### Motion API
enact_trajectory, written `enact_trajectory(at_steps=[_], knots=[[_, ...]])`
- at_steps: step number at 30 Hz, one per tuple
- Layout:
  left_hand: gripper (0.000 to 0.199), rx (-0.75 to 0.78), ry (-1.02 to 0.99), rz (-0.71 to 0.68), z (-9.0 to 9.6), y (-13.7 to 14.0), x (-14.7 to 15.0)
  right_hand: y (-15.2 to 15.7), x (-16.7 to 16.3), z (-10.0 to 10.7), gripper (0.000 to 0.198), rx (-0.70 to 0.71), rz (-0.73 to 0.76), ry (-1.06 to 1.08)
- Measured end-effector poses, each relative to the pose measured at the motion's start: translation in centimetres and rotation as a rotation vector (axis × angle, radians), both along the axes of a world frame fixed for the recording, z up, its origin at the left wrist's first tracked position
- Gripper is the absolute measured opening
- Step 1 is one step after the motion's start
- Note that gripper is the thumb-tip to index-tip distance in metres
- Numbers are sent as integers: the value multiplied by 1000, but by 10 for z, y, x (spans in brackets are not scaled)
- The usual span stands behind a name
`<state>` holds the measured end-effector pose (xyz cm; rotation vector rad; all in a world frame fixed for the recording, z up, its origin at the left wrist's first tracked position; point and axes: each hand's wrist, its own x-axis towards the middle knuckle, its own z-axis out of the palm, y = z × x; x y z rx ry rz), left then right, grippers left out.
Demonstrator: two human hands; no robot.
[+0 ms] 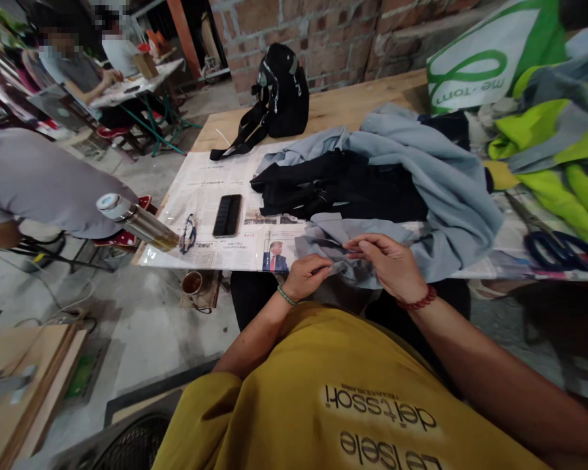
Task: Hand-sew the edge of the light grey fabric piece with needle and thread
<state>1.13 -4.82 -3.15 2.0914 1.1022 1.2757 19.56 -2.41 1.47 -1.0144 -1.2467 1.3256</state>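
Grey cloth (451, 186) curves behind, right of and in front of the black garment (382, 189); left hand (301, 277) pinched on its near edge, right hand (394, 264) nearer its bulk, grip indeterminable.

Workshop, brick wall (343, 52), scissors (553, 236), grey cloth (451, 170)

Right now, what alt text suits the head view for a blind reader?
A person's left hand and right hand nearly meet over grey cloth at the edge of a partly newspaper-covered table; what they may pinch is unclear. Black fabric lies on the cloth, with a phone to the left and scissors to the right.
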Motion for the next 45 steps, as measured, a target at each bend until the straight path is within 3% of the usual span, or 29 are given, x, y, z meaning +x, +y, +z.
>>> enact_trajectory(at_steps=[9, 13, 15, 20, 25, 32, 39, 43, 45], knots=[[17, -50, 11, 4, -1, 0, -2, 22, 35, 6, 21, 330, -337, -352], [17, -63, 9, 2, -2, 0, -2, 32, 57, 9, 18, 624, -355, -728], [16, -60, 6, 1, -2, 0, -2, 37, 68, 9, 19, 682, -309, -858], [15, -53, 9, 7, -3, 1, -2, 48, 93, -2, 17, 646, -214, -934], [16, -50, -6, 3, -3, 1, -1, 49, 114, -1, 18, 669, -239, -1028], [16, -57, -3, 5, -3, 1, 0, 48, 136, 27, 25, 651, -431, -1188], [15, -33, -25, 3, -1, 1, 0, 52, 150, 54, 29, 848, -579, -1200], [15, -27, -25, -1, -1, 1, 0, 50, 151, 71, 34, 804, -591, -1265], [14, -43, -11, 5, -2, 0, 0, 51, 154, 77, 31, 686, -645, -1184]])
